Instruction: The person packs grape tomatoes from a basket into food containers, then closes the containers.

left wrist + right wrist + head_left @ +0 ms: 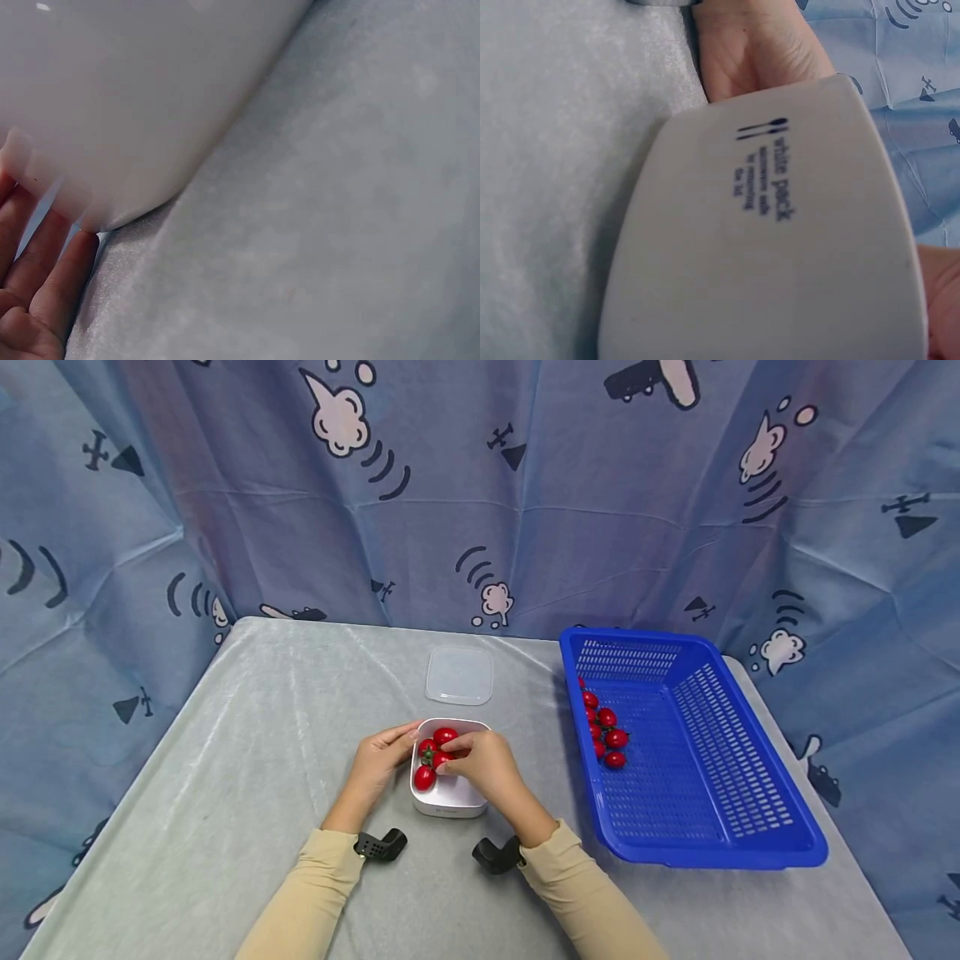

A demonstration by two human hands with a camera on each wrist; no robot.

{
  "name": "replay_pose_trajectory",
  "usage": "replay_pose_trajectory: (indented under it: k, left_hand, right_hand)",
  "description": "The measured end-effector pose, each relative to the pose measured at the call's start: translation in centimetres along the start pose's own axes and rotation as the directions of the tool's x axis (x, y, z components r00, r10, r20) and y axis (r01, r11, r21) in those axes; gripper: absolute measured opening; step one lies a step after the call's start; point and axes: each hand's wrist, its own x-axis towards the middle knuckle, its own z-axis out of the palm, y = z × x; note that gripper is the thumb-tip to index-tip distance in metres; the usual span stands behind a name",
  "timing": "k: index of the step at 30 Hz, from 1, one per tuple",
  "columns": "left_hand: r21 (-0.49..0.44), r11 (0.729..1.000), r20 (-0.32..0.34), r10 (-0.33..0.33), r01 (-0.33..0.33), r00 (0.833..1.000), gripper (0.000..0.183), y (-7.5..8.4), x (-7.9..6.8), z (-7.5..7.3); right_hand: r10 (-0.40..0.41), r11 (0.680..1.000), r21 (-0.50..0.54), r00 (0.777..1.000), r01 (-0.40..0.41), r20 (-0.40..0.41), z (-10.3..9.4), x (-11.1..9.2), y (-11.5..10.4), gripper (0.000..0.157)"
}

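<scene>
Nearest, your two sleeves [307,893] come in from the near edge, each wrist carrying a black camera mount [382,846]. Between them stands the white container [448,811], flat on the table cloth [247,760], its near wall marked "white pack" in dark print [780,180]. Your left hand [377,764] lies along its left side, fingers [67,281] fairly straight against the outer wall, not wrapped round it; this is judged a steadying contact, to stop the container sliding. Your right hand [486,768] reaches over the right rim in a narrow grip, thumb and fingers apparently pinching one tomato [442,762] just above or against its neighbours; which of the two cannot be told. The tomatoes in the container [424,778] are small, red and glossy, with green stalk ends showing among them; they bunch toward the left and far parts, leaving white floor visible nearer you. To the right, the blue basket [660,802] sits presumably within your right arm's reach, more tomatoes [617,739] gathered along its left wall. Farther off, a translucent lid [460,677] lies flat beyond the container, apparently set aside so both hands have access. A patterned blue curtain [442,518] hangs behind.
</scene>
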Motion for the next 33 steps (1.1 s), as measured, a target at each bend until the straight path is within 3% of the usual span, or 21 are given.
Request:
replay_pose_trajectory:
  k: [11, 19, 23, 28, 33]
  left_hand:
    - [-0.01, 1.0, 0.0, -0.011, 0.011, 1.0, 0.036, -0.1, 0.3, -0.1]
    - [0.027, 1.0, -0.005, 0.004, -0.004, 1.0, 0.036, -0.2, 0.4, -0.1]
    - [0.039, 0.999, -0.012, 0.014, -0.014, 1.0, 0.037, -0.4, 0.4, -0.1]
    - [0.016, 1.0, -0.014, 0.017, -0.017, 1.0, 0.036, -0.5, 0.3, 0.0]
    - [0.025, 1.0, -0.02, -0.001, 0.001, 1.0, 0.036, -0.3, 0.4, -0.1]
  right_hand:
    - [-0.024, 0.999, -0.043, 1.0, 0.025, 0.009, -0.2, -0.1, -0.3, 0.028]
    - [0.006, 0.999, 0.043, 1.0, -0.006, 0.006, -0.8, -0.1, -0.1, 0.027]
    - [0.034, 0.988, 0.151, 0.999, -0.033, -0.005, -2.8, -0.9, -1.1, 0.026]
    - [0.022, 0.965, 0.261, 0.999, -0.013, -0.033, -7.1, -2.2, -2.4, 0.027]
    - [-0.016, 0.962, 0.272, 0.999, 0.024, -0.032, -11.2, -2.7, -2.3, 0.029]
